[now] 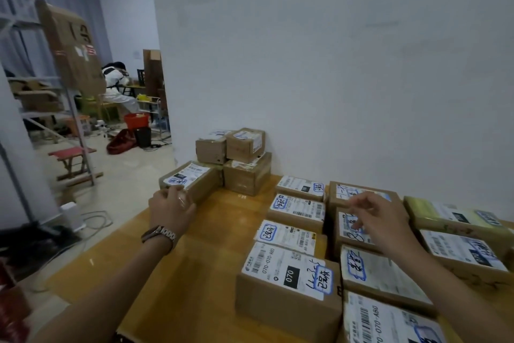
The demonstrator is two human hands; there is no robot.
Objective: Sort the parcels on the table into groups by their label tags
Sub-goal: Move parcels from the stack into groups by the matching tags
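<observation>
Labelled parcels [294, 234] lie in rows on the bench [211, 231], with one more at its far left corner.

My left hand [171, 210] grips the near end of the corner parcel [192, 180], which lies label-up just beside a small stack of boxes [236, 159] against the wall. My right hand [381, 221] hovers over the rows on the right, its fingers loosely curled and holding nothing.

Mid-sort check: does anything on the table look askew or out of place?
One parcel sits apart from the neat rows, turned askew near the table's far left edge; the left hand holds its near end. Nothing looks spilled or damaged.
</observation>
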